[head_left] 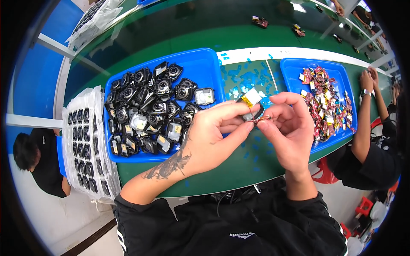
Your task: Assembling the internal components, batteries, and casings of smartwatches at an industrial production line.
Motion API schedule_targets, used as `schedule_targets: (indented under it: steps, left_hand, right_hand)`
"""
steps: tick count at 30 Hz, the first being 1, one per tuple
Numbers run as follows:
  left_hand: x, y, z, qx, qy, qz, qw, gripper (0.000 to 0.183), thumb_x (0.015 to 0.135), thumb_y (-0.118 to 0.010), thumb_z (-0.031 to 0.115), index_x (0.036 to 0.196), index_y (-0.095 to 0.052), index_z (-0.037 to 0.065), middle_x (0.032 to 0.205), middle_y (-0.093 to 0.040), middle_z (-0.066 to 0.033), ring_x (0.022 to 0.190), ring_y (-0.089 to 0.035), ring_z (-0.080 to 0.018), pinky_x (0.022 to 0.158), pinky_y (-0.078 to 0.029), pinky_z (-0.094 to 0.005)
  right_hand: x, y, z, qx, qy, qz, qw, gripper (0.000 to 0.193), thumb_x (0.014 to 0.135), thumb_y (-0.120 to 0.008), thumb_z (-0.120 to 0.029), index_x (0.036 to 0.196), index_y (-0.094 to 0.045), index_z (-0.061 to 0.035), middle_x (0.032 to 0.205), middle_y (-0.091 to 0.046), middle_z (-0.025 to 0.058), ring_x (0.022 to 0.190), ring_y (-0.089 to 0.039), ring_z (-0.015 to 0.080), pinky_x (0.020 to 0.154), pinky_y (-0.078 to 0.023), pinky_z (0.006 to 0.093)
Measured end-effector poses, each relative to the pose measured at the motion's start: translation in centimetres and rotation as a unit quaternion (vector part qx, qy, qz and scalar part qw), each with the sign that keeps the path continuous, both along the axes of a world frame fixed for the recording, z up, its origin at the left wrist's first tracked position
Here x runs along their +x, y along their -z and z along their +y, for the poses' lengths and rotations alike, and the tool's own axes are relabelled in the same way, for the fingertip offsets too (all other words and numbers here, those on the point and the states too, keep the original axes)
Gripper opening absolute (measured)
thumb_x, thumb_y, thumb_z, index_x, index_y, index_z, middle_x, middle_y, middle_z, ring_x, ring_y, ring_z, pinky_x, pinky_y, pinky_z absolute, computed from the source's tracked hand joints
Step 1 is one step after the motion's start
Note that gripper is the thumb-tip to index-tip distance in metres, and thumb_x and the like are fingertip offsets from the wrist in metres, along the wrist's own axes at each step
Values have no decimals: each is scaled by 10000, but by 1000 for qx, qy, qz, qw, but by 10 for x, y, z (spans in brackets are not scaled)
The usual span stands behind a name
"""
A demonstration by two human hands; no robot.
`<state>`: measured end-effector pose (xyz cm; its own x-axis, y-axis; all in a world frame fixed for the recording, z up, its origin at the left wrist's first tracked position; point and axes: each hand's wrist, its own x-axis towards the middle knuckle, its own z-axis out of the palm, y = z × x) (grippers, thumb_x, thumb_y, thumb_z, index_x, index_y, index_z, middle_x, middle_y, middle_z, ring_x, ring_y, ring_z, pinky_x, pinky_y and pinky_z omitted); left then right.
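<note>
My left hand point(218, 132) is closed near the middle of the view, over the green table. Its fingers hold a small silver battery with yellow tape point(251, 98) and what looks like a dark watch case point(247, 116), partly hidden by the fingers. My right hand point(290, 132) meets it from the right, finger and thumb pinched on thin reddish wires point(259, 120) at the battery's lower side. What hangs on the wires is too small to make out. To the left, a blue tray point(209, 64) bears many black watch cases point(163, 86), heaped in various poses.
A second blue tray point(292, 64) at right carries a heap of small batteries with reddish parts point(324, 100). Blue film scraps point(243, 79) litter the table point(205, 175). Stacked white trays of watch cases point(85, 141) stand far left. Other people sit at both sides; a conveyor point(192, 25) runs behind.
</note>
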<state>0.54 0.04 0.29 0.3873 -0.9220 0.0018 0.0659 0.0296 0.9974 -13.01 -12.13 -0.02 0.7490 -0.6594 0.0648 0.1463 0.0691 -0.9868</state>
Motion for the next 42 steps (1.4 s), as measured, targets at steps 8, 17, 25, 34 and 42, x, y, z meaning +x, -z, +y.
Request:
schedule_targets:
  steps: [8, 17, 25, 34, 42]
  left_hand:
    - [3, 0, -2, -31, -7, 40, 999, 444, 879, -593, -114, 1308, -510, -37, 1201, -612, -124, 1076, -641, -178, 933, -529, -292]
    - [3, 3, 0, -27, -17, -25, 999, 402, 861, -638, -96, 1255, -582, -38, 1184, -635, -116, 1066, -641, -161, 856, -557, -258]
    - [-5, 2, -3, -44, -33, -18, 998, 444, 859, -617, -112, 1292, -564, -27, 1197, -627, -119, 1073, -637, -162, 836, -562, -259]
    - [2, -5, 2, -17, -75, 56, 995, 710, 846, -626, -97, 1465, -322, 74, 1095, -673, -121, 1026, -641, -137, 851, -534, -251]
    - [39, -23, 9, -7, -173, -204, 964, 703, 875, -642, -14, 1483, -301, 74, 1256, -585, -203, 953, -676, -199, 838, -563, -324]
  right_hand:
    - [5, 5, 2, -138, 37, 13, 990, 430, 800, -732, 57, 1165, -517, -17, 827, -651, 32, 718, -578, 56, 661, -449, 191]
    - [4, 2, -4, -144, 22, 48, 988, 441, 783, -742, 55, 1153, -516, -27, 820, -637, 18, 696, -548, 39, 628, -414, 189]
    - [3, 8, -4, -273, 46, 72, 958, 473, 769, -754, 41, 1176, -526, -37, 921, -586, 23, 802, -561, 68, 646, -459, 206]
    - [19, -3, 2, -217, 7, 86, 972, 500, 790, -720, 63, 1238, -529, -49, 1007, -579, 41, 866, -599, 90, 722, -545, 224]
    - [80, -33, -45, -162, -141, 75, 974, 417, 833, -696, 6, 1213, -523, -1, 795, -619, 3, 726, -585, 53, 672, -467, 205]
